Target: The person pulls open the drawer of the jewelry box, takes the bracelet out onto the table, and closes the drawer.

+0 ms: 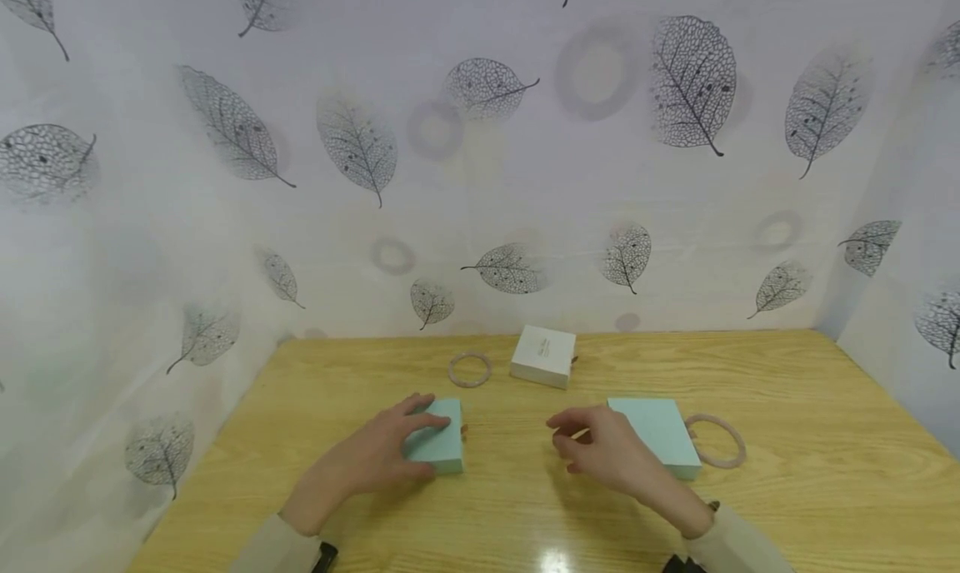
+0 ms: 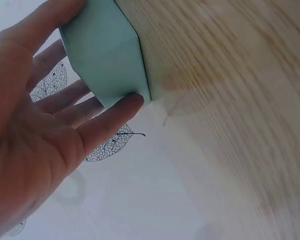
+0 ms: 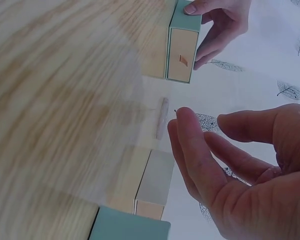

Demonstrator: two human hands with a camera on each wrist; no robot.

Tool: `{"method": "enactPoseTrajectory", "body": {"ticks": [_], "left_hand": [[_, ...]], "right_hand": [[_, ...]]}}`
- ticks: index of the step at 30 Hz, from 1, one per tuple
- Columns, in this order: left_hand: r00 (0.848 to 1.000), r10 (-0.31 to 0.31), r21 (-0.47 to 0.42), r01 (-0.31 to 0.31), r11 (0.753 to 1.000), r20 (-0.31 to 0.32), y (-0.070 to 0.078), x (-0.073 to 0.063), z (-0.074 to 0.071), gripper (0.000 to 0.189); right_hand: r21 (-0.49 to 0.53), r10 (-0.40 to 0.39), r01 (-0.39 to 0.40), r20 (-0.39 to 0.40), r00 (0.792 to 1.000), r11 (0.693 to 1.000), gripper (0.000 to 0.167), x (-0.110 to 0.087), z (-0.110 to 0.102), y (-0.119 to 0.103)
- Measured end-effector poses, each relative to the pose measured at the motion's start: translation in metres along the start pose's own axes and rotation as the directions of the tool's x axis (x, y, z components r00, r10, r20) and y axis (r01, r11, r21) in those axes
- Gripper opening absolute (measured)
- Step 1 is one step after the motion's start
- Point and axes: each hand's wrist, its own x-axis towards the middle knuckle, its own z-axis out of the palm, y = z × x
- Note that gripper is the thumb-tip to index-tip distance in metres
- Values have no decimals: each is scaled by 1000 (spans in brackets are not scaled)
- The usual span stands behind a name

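Observation:
My left hand [image 1: 367, 455] grips a small mint-green drawer box [image 1: 444, 446] on the table, thumb at its near side and fingers over its top and far side. In the right wrist view, this box's cream drawer front with a brown ribbon tab [image 3: 183, 61] faces my right hand. My right hand [image 1: 611, 452] hovers over the table between two mint boxes, fingers loosely bent, thumb apart, holding nothing. Beside it lies the second mint-green box [image 1: 660, 430], partly covered by the hand. A pale pinkish bangle [image 1: 740, 455] lies against that box's right side.
Toward the back of the wooden table [image 1: 825, 406] stands a white box [image 1: 543, 352] with small lettering and a brown tab. Left of it lies another pale bangle [image 1: 470, 385]. A leaf-print cloth [image 1: 480, 181] hangs behind the table and along both sides.

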Motion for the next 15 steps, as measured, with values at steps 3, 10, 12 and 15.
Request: {"method": "enactPoseTrajectory", "body": {"ticks": [3,10,12,15], "left_hand": [[1000,-1,17,1,1000,0,0,0,-1,61],[999,7,93,-4,996,-31,4,-1,-4,60],[999,17,122,-11,992,-45,4,-1,-5,59],[997,22,152,-11,988,-73,3,0,-5,56]], "right_hand": [[12,3,-3,-1,1000,1000,32,-1,-1,0],[29,-2,2,4,1000,1000,32,-1,-4,1],[26,-3,3,3,1000,1000,32,-1,-4,0],[25,-2,2,4,1000,1000,32,-2,-5,0]]}}
